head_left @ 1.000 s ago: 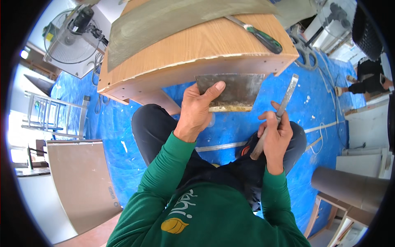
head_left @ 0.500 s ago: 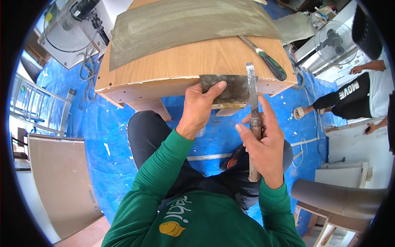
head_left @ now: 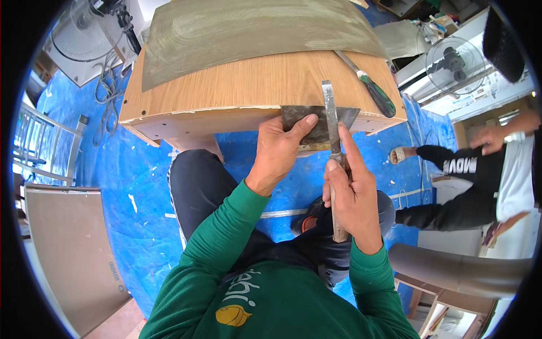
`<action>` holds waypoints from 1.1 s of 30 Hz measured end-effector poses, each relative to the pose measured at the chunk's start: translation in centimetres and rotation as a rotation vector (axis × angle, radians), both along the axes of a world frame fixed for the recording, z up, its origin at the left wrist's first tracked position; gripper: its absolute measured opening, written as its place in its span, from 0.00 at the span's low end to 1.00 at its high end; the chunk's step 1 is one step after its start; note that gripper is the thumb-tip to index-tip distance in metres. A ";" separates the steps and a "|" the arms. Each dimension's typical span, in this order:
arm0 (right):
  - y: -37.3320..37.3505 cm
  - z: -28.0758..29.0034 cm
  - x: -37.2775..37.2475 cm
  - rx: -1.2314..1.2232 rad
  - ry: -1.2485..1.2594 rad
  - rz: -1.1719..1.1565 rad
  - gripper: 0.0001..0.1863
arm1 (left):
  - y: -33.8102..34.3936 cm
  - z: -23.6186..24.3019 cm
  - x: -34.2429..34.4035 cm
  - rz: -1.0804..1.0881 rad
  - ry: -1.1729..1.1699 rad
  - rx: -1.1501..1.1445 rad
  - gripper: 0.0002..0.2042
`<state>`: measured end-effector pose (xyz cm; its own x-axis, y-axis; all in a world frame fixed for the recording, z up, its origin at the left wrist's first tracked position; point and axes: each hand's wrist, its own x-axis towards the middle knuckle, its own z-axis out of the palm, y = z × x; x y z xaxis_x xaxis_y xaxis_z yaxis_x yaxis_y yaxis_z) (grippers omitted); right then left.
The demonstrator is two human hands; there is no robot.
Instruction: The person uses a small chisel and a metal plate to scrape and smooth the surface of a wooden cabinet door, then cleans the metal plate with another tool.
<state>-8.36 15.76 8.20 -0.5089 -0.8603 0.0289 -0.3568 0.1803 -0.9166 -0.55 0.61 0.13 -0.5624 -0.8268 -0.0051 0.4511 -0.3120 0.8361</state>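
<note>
My left hand [head_left: 276,150] pinches a dark, flat metal scraper blade [head_left: 348,118] with a pale lower edge, held at the front of a wood-veneer box [head_left: 220,90]. My right hand [head_left: 353,198] grips a long, narrow chisel-like tool [head_left: 329,101] by its worn handle, index finger along the shank, metal end pointing up across the scraper blade. Whether the two metal pieces touch, I cannot tell. On the box top lie a grey-green sheet [head_left: 254,28] and a tool with a green-and-black handle [head_left: 377,95].
Blue plastic sheeting [head_left: 135,226] covers the floor around my legs. Left are a fan [head_left: 79,34], coiled cord [head_left: 104,101], ladder [head_left: 42,147] and board [head_left: 73,243]. A co-worker [head_left: 474,181] is at the right, above a grey roll [head_left: 451,271]; another fan [head_left: 451,65] stands behind.
My right hand and its tool have moved leftward and turned upright, over the scraper blade. My left hand still holds the blade. The co-worker has come further into view at the right.
</note>
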 end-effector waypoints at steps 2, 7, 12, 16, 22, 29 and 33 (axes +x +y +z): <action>-0.3 0.8 0.5 0.062 -0.040 0.028 0.33 | -0.1 -0.2 0.0 0.011 -0.002 -0.013 0.11; -0.4 1.5 1.1 0.108 -0.056 0.057 0.32 | -0.1 -1.3 -0.3 0.003 0.033 -0.001 0.10; -0.5 1.3 1.5 0.127 -0.060 0.079 0.32 | -0.4 -1.5 -0.2 -0.026 -0.018 -0.025 0.09; -0.3 1.5 1.6 0.127 -0.082 0.060 0.32 | -0.2 -1.5 -0.2 -0.021 -0.008 -0.025 0.09; -0.3 1.3 1.7 0.126 -0.094 0.039 0.33 | -0.3 -1.8 -0.4 -0.008 -0.008 -0.036 0.09; 0.0 1.5 1.6 0.144 -0.074 0.055 0.33 | -0.4 -1.4 -0.2 -0.007 -0.014 -0.056 0.10; 0.1 1.5 1.5 0.154 -0.037 0.065 0.33 | -0.4 -1.3 -0.1 -0.009 -0.025 -0.058 0.10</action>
<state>-6.89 15.85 9.67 -0.4502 -0.8844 -0.1231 -0.3392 0.2969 -0.8926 -0.68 0.18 -1.17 -0.5701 -0.8211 0.0287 0.4269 -0.2662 0.8642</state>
